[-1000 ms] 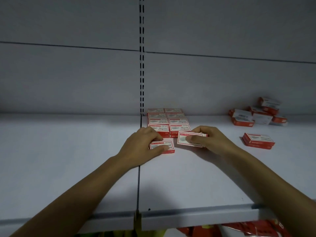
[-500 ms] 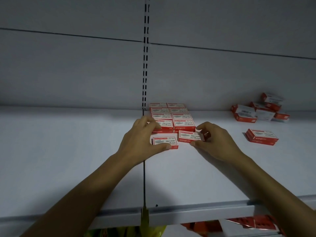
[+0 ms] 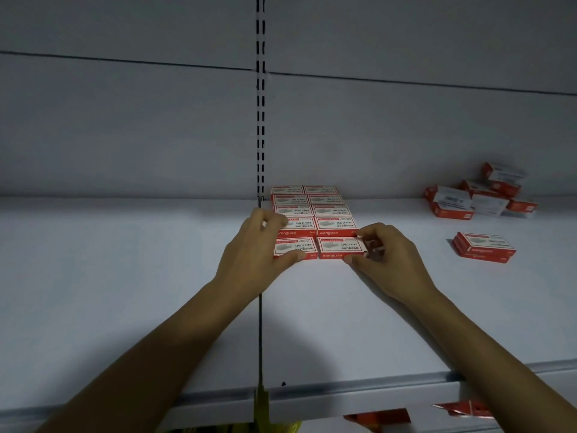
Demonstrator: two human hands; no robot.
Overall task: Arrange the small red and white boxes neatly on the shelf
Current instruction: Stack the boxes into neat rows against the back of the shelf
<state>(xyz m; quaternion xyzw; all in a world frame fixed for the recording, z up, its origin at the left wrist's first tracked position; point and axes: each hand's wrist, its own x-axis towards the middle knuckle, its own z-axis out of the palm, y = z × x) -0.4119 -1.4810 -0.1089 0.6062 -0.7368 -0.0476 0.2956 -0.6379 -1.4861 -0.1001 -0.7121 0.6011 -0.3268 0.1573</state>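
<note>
Pinches the front-left box (image 3: 295, 246) in the left hand (image 3: 249, 251), thumb on the near edge, fingers curled over the far left corner. Pinches the right end of the front-right box (image 3: 338, 248) in the right hand (image 3: 387, 257), thumb low, fingers bent over the end, with an end flap seemingly ajar, hard to tell. Both at centre frame on the white shelf (image 3: 125, 276), long axes running left to right, side by side and touching, as the nearest row of a two-wide block of boxes (image 3: 312, 210) reaching up-frame to the back wall (image 3: 156, 135). Probably calls for only a short push away from both hands, toward the top of the frame, to seat this row flush against the one behind. Further right, nearer the right hand: a stacked pair (image 3: 484, 246) and, above it, a loose pile (image 3: 480, 195). Thin card, flat and rectangular, red sides, white printed tops; smooth matte shelf, likely easy for sliding.
</note>
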